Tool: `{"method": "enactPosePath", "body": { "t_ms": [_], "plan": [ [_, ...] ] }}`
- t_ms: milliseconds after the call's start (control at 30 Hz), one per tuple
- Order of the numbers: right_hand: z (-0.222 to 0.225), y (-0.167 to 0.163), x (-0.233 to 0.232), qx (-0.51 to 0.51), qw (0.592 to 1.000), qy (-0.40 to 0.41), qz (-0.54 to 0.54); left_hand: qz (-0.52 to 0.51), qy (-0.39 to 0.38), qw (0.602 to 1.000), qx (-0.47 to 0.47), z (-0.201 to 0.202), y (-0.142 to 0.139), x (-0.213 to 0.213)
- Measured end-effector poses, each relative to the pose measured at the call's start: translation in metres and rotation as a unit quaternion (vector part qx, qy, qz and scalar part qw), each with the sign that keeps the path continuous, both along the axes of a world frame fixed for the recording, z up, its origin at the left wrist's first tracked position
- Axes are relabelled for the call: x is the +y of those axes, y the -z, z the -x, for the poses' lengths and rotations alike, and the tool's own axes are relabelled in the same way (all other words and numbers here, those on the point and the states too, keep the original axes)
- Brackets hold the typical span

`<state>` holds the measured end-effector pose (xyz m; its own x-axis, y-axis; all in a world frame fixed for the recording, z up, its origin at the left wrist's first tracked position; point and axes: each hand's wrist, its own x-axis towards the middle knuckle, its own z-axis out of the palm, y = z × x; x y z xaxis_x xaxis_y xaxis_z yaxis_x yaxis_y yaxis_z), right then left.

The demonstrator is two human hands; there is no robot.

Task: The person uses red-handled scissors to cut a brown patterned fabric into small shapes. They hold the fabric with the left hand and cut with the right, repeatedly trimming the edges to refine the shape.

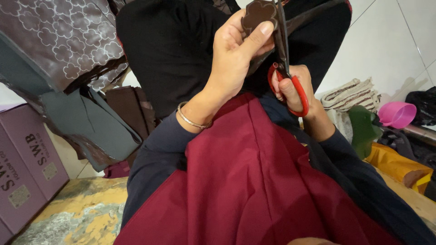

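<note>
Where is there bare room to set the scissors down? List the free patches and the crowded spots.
Free: the red cloth over the lap, below both hands, and the mottled yellow surface between the purple boxes and the left sleeve. Crowded: the right side, with pink scoop, green piece and striped cloth; upper left hangs patterned sheet.

The left hand (pixel 236 54) pinches a dark flower-shaped cutout (pixel 258 13) between thumb and fingers (pixel 263 29); the right hand (pixel 295 88) grips red-handled scissors (pixel 286 68), blades raised against the cutout's edge; a sheet of patterned brown material (pixel 59 36) hangs at left; purple boxes (pixel 25 168) stand below; a pink scoop (pixel 397 114) lies at right.
</note>
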<state>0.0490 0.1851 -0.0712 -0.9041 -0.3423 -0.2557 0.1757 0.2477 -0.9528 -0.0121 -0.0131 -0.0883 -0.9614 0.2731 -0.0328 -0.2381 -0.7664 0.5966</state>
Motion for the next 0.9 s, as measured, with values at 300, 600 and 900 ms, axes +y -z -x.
{"method": "enactPosePath", "body": {
  "t_ms": [300, 600, 900],
  "plan": [
    [-0.001, 0.002, -0.003, 0.010, 1.000, 0.013, 0.005, 0.002, 0.007, 1.000, -0.027, 0.002, 0.000, 0.004],
    [0.002, 0.027, 0.048, 0.033, 0.947, 0.235, 0.218, 0.045, -0.044, 0.998, 0.010, 0.010, 0.017, 0.006],
    [-0.002, 0.021, 0.135, 0.049, 0.882, 0.433, 0.179, 0.094, 0.033, 0.995, -0.007, 0.017, 0.003, -0.009]
  ]
}}
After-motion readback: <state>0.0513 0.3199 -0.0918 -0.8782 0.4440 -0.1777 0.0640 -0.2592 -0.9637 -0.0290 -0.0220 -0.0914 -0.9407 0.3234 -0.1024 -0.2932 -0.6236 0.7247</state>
